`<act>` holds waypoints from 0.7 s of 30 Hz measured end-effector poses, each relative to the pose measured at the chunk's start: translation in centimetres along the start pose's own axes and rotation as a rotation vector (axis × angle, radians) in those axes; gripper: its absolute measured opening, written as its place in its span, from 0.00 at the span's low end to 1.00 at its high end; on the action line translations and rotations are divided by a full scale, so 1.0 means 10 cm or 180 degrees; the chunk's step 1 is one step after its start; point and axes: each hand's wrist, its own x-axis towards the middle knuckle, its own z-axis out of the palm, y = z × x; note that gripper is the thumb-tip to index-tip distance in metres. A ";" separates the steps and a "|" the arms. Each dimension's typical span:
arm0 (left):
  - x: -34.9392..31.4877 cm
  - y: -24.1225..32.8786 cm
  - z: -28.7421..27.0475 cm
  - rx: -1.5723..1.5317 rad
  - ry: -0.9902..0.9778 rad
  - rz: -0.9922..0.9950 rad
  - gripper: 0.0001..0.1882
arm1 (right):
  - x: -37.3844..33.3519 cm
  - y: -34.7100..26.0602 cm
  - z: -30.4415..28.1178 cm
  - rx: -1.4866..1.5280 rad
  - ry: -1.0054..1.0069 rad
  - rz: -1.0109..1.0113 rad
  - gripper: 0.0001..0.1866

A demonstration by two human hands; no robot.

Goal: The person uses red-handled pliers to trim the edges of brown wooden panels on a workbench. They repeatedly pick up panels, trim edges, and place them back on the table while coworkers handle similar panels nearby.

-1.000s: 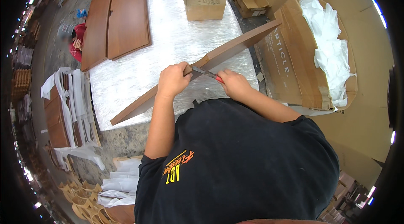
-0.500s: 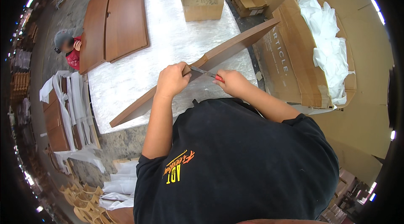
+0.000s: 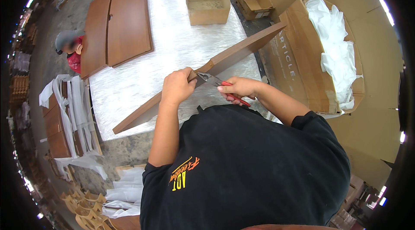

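Note:
A brown wooden panel (image 3: 246, 49) stands on its edge, slanting across the film-covered table (image 3: 173, 27) in front of me. My left hand (image 3: 178, 85) grips the top edge of this panel near its middle, beside a notch in the edge. In my right hand (image 3: 237, 89) is a pair of pliers (image 3: 212, 80) with red handles. Its handles are spread, and its metal jaws reach the panel edge right by my left fingers. What the jaws touch there is too small to make out.
Two flat wooden panels (image 3: 129, 20) lie at the table's far left, with a person (image 3: 74, 50) beyond them. An open cardboard box (image 3: 208, 5) sits at the far end. A smaller box (image 3: 254, 4) and a large carton (image 3: 298, 57) with white wrapping stand right. Wrapped panels (image 3: 71, 113) lean at left.
My right hand has turned the pliers, so their red handles now show spread apart and the jaws face the panel edge more flatly. My left hand stays on the panel.

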 end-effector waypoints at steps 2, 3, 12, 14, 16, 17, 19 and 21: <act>0.01 -0.01 0.00 -0.0012 -0.0018 -0.0018 0.11 | 0.10 0.11 -0.04 -0.0084 0.0011 -0.0043 0.26; 0.02 -0.02 0.00 -0.0014 -0.0033 -0.0035 0.11 | 0.14 0.16 -0.07 -0.0218 0.0071 -0.0044 0.26; 0.04 -0.05 -0.02 -0.0038 0.0040 -0.0035 0.10 | 0.35 0.39 -0.13 0.0783 -0.0191 0.0193 0.25; 0.07 -0.07 -0.02 -0.0029 0.0057 -0.0022 0.10 | 0.33 0.28 -0.11 0.0161 -0.0141 -0.0248 0.22; 0.11 -0.09 -0.02 -0.0032 0.0074 0.0003 0.10 | 0.27 0.16 -0.07 -0.0546 0.0261 -0.0467 0.20; 0.12 -0.10 -0.01 -0.0020 0.0067 -0.0019 0.10 | 0.24 0.12 -0.04 -0.0873 0.0549 -0.0538 0.19; 0.15 -0.12 -0.01 0.0013 0.0038 -0.0030 0.10 | 0.18 0.07 0.03 -0.1442 0.0979 -0.0593 0.16; 0.18 -0.12 -0.02 0.0004 0.0009 -0.0056 0.10 | 0.18 0.09 0.09 -0.2065 0.1359 -0.1048 0.15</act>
